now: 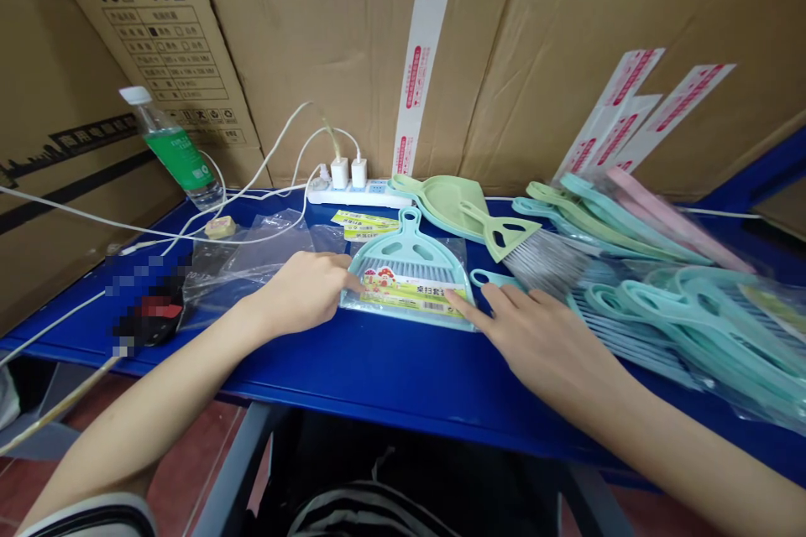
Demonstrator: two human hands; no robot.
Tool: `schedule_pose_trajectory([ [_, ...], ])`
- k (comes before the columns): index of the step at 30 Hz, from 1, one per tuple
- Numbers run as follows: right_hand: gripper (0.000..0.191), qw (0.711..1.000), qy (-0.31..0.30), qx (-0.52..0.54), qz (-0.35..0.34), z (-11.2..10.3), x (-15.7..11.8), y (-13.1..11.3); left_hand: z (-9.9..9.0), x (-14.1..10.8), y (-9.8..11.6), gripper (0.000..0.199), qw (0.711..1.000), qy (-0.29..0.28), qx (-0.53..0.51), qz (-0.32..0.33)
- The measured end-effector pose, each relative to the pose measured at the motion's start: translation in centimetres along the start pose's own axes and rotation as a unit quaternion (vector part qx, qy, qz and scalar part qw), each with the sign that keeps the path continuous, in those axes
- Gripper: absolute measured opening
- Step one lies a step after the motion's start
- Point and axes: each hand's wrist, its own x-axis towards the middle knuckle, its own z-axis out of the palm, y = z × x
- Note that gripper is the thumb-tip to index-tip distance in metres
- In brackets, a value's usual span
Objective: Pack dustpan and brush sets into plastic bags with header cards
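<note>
A light-blue dustpan and brush set (412,228) lies in a clear plastic bag on the blue table, handle pointing away from me. A yellow printed label card (409,295) with red mushrooms lies across the brush bristles. My left hand (308,292) is closed at the left edge of the bag, its fingers curled and its fingertips at the label's left end. Over the right side, my right hand (535,323) has its index finger stretched onto the label's right end, the other fingers apart. A light-blue brush handle (494,278) lies partly under that hand.
Loose green dustpan (450,197) and green brush (510,235) lie behind. Several light-blue sets (711,327) are piled right, with a pink one (673,214) behind. Spare labels (365,225), clear bags (252,247), a power strip (358,191), cables and a water bottle (176,151) stand left and back.
</note>
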Motion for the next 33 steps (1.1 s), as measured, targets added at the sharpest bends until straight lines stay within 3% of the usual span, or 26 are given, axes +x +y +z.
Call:
schedule_pose_trajectory([
  [3,0.057,1.0,0.0,0.02,0.003,0.0,0.0,0.4,0.0,-0.1,-0.1,0.055,1.0,0.003,-0.003,-0.003],
  [7,0.05,0.991,-0.042,0.124,0.012,0.0,0.3,1.8,0.4,0.0,-0.1,0.044,0.999,0.027,0.005,0.023],
  [12,0.051,0.97,-0.067,0.233,0.017,-0.1,0.5,3.9,1.1,0.4,0.3,0.028,0.992,0.106,0.04,0.056],
  [18,0.042,0.977,-0.009,0.212,0.012,-1.5,2.0,4.7,1.6,0.6,0.7,0.027,0.985,0.137,0.046,0.098],
  [22,0.043,0.975,0.068,0.205,-0.054,-2.0,3.8,3.8,1.7,0.6,0.8,0.031,0.985,0.12,0.045,0.118],
  [27,0.039,0.961,0.12,0.223,-0.114,-0.4,4.4,2.0,1.8,0.6,0.8,0.037,0.987,0.099,0.043,0.118],
  [33,0.04,0.953,0.119,0.252,-0.118,0.9,4.0,1.1,1.8,0.7,1.0,0.043,0.989,0.083,0.035,0.119],
])
